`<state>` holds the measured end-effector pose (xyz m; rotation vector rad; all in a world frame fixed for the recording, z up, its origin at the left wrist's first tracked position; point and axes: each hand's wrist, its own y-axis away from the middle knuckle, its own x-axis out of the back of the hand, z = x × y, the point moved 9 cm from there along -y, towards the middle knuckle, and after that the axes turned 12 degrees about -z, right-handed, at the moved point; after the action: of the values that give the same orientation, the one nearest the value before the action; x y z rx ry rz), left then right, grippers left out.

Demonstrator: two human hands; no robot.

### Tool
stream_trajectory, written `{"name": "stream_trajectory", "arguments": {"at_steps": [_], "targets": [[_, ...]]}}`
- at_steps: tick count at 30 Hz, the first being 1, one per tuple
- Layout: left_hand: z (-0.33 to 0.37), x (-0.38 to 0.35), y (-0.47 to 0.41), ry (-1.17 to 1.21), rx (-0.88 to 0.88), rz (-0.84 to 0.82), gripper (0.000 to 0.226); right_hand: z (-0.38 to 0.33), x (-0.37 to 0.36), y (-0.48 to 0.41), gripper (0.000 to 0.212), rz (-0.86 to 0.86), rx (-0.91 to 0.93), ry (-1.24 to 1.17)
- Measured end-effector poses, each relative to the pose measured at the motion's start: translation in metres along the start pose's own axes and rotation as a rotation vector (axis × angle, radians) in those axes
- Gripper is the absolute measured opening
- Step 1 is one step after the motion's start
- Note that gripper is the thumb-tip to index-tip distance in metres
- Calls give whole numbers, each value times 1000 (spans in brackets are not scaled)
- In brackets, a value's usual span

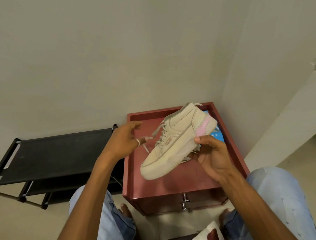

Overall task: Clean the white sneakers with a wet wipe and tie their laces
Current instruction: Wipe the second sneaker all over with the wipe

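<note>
Pale plain walls (92, 58) meet in a corner above a beige floor (30, 234). Against the left-hand wall stands a black shoe rack (57, 146) with fabric shelves. Just beside it, in the corner, is a dark red cabinet (127, 169) with a raised rim round its top and two drawers, each with a chrome knob (185, 198). The person sits facing it in light blue jeans (278, 195), bare toes on the floor, with a white cushion (202, 237) printed in red and green at the bottom edge.

One cream-white sneaker (174, 145) is held in the air above the cabinet top, toe tipped down to the left, heel up to the right. The right hand (215, 159) grips it from below at the rear of the sole, thumb pressed on the sole's side. The left hand (124, 139), wearing a ring (138, 141), is loosely curled at the loose laces (155, 132); I cannot tell whether it pinches one.

Behind the heel a blue packet (217, 135) lies on the cabinet, its white markings too small to read. The heel carries a pink patch (204, 126), and a small tag (169, 138) on the shoe's side is illegible.
</note>
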<state>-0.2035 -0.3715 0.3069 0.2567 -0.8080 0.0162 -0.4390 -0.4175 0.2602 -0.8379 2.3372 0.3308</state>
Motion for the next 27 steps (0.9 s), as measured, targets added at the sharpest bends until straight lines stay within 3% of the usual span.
{"name": "stream_trajectory", "arguments": {"at_steps": [2,4,7,10,12,14,16,19,24,27], "targets": [[-18,-13,12,189,61,35,43,3,0,-1,49,16,17,-60],[-40,-34,27,561,163,73,42,11,-1,-3,45,40,13,-131],[-64,-78,41,1107,209,34,70,28,-1,-5,33,76,-17,-202],[-71,-107,48,1427,132,-35,103,42,0,-6,40,95,-55,-196],[-73,-120,49,1535,116,-56,129,50,-1,-5,50,98,-83,-188],[-76,-130,49,1606,112,-22,137,56,-3,-5,61,93,-104,-171],[-78,-135,50,1648,95,5,133,61,-4,-6,66,86,-122,-173],[-74,-136,54,1645,71,-6,121,59,-5,-7,57,65,-133,-140],[-72,-132,54,1652,35,17,114,51,-14,-8,88,-37,-113,-141],[-75,-128,54,1716,30,80,113,49,-20,-8,86,-125,-127,-308]]}}
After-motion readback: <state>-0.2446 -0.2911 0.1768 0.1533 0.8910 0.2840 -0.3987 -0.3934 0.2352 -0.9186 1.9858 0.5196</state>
